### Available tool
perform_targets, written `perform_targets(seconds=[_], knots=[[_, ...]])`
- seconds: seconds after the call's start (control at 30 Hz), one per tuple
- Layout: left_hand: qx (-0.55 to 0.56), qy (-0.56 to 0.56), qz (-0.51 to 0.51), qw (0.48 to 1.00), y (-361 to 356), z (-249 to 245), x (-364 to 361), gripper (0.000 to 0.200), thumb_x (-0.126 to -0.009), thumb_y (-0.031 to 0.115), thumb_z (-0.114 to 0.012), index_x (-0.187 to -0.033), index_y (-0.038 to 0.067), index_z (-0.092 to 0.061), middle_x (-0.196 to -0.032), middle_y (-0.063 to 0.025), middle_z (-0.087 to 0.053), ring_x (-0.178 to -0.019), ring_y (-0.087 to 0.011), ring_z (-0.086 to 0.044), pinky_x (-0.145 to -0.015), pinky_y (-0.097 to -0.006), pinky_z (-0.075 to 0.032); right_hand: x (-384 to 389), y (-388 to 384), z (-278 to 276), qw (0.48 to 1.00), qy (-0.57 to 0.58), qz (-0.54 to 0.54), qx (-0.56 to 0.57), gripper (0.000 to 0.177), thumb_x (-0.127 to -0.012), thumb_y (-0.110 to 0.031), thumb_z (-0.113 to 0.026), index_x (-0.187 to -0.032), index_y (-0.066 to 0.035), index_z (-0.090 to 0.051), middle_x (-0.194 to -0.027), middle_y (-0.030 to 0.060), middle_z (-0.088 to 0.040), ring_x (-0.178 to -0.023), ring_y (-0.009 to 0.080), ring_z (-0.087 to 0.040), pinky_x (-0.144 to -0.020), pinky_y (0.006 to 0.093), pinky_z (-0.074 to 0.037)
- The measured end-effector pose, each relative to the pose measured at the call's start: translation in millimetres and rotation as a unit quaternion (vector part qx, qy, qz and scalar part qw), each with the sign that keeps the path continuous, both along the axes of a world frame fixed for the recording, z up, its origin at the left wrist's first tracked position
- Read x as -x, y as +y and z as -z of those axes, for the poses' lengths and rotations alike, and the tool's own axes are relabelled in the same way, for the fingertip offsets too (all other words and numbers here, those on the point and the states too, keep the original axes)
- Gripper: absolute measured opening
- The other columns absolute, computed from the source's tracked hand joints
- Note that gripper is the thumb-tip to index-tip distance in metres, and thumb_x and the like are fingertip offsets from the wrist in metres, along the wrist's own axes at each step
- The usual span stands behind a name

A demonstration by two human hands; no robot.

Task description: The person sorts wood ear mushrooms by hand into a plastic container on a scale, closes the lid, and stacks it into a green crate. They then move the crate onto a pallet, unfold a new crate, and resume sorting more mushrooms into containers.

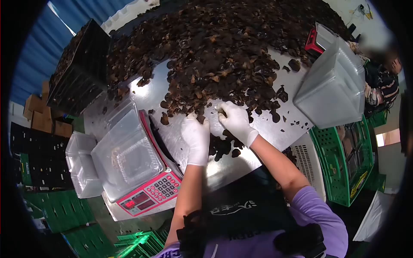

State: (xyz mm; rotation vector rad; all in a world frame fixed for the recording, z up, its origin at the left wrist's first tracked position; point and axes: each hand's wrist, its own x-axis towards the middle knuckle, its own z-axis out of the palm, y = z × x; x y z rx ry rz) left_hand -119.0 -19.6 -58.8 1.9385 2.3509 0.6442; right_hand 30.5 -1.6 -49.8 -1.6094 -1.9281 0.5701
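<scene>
Both gloved hands rest at the near edge of the dried mushroom heap [223, 51], which spreads away across the surface [150, 96]. The right hand [234, 120] pinches a mushroom piece [222, 113], its grip narrow. The left hand [195, 137] curls downward, its grip hidden. The clear box [127, 157] lies left, nearer the left hand.

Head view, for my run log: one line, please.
left white-gloved hand: at edge of dark brown dried flake pile | right white-gloved hand: in same pile | grip: unclear

Tray [129, 155] on scale [150, 193], L of pile [215, 43]; container stack [333, 86] R.
</scene>
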Motion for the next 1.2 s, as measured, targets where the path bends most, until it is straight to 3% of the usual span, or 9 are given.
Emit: perform_targets(seconds=[0.13, 0.3, 0.43, 0.57, 0.7, 0.83, 0.9, 1.03, 1.2], knots=[[0.037, 0.048, 0.004, 0.998, 12, 6, 1, 0.035, -0.074, 0.034, -0.073, -0.088, 0.004, -0.062, -0.08, -0.0137, -0.064, -0.082, -0.0334, -0.064, -0.073, -0.0438, -0.052, 14, 23, -6, 0.998, -0.063, -0.015, -0.017, 0.035, -0.079, -0.018, -0.062, -0.112, -0.008, -0.06, -0.096, 0.0152, -0.064, -0.089, 0.0303, -0.065, -0.077, 0.0433, -0.051], [-0.023, 0.011, 0.024, 0.999, -2, -1, 5, 0.025, -0.074, 0.028, -0.072, -0.085, 0.007, -0.064, -0.08, -0.0116, -0.064, -0.079, -0.0281, -0.064, -0.073, -0.0404, -0.051, 16, 41, 0, 0.981, -0.156, -0.097, -0.059, 0.02, -0.073, -0.017, -0.064, -0.088, -0.004, -0.064, -0.087, 0.0151, -0.063, -0.082, 0.0324, -0.065, -0.072, 0.0426, -0.051], [-0.065, -0.209, 0.133, 0.967, -38, -54, -15, 0.013, -0.076, 0.015, -0.07, -0.086, 0.01, -0.062, -0.081, -0.0083, -0.061, -0.078, -0.0277, -0.06, -0.073, -0.0393, -0.048, -54, -25, -50, 0.986, -0.072, -0.134, -0.073, 0.019, -0.077, -0.022, -0.06, -0.079, -0.004, -0.061, -0.083, 0.015, -0.061, -0.076, 0.0347, -0.062, -0.068, 0.0456, -0.049], [-0.027, -0.263, 0.364, 0.893, -94, -54, -72, 0.015, -0.077, 0.014, -0.066, -0.09, 0.009, -0.062, -0.083, -0.0088, -0.059, -0.084, -0.028, -0.059, -0.075, -0.04, -0.047, -161, -132, -78, 0.966, -0.2, -0.101, 0.13, 0.019, -0.075, -0.025, -0.067, -0.089, -0.012, -0.069, -0.083, 0.0108, -0.066, -0.079, 0.0319, -0.065, -0.07, 0.0417, -0.051], [0.079, -0.286, 0.574, 0.763, -146, -37, -106, 0.029, -0.077, 0.018, -0.063, -0.105, 0.008, -0.062, -0.095, -0.0086, -0.059, -0.092, -0.0281, -0.057, -0.081, -0.0407, -0.046, -201, -185, -90, 0.837, -0.425, 0.028, 0.344, 0.034, -0.074, -0.028, -0.073, -0.1, -0.007, -0.069, -0.085, 0.0166, -0.068, -0.083, 0.0337, -0.066, -0.076, 0.0421, -0.051], [-0.151, -0.133, 0.41, 0.889, -100, -34, -99, 0.042, -0.077, 0.015, -0.062, -0.116, 0.001, -0.058, -0.114, -0.0158, -0.06, -0.104, -0.0324, -0.055, -0.091, -0.0439, -0.043, -182, -166, -85, 0.963, -0.246, 0.086, 0.07, 0.026, -0.081, -0.028, -0.068, -0.098, -0.008, -0.067, -0.086, 0.0152, -0.066, -0.082, 0.0331, -0.065, -0.074, 0.0425, -0.051], [-0.025, 0.013, 0.268, 0.963, -70, -29, -90, 0.049, -0.077, 0.023, -0.059, -0.121, 0.002, -0.055, -0.115, -0.0141, -0.059, -0.105, -0.0298, -0.053, -0.093, -0.0418, -0.04, -150, -133, -72, 0.992, -0.089, 0.081, 0.033, 0.028, -0.084, -0.03, -0.063, -0.101, -0.009, -0.066, -0.089, 0.0133, -0.067, -0.087, 0.0307, -0.065, -0.077, 0.0405, -0.051], [0.05, 0.096, 0.273, 0.956, -50, -8, -50, 0.019, -0.077, 0.017, -0.058, -0.091, 0.006, -0.062, -0.094, -0.0109, -0.06, -0.093, -0.0306, -0.056, -0.081, -0.0434, -0.043, -83, -64, -38, 0.989, -0.074, 0.127, 0.0, 0.035, -0.08, -0.031, -0.069, -0.097, -0.002, -0.059, -0.092, 0.0169, -0.063, -0.083, 0.0337, -0.064, -0.074, 0.0419, -0.05], [0.038, 0.02, 0.276, 0.96, -53, -31, -33, 0.02, -0.075, 0.013, -0.06, -0.094, 0.006, -0.065, -0.092, -0.0117, -0.06, -0.093, -0.0315, -0.055, -0.082, -0.0427, -0.043, -54, -55, -10, 0.993, -0.026, 0.116, 0.021, 0.014, -0.078, -0.018, -0.066, -0.083, -0.008, -0.059, -0.077, 0.0134, -0.063, -0.075, 0.032, -0.064, -0.069, 0.0439, -0.05]])
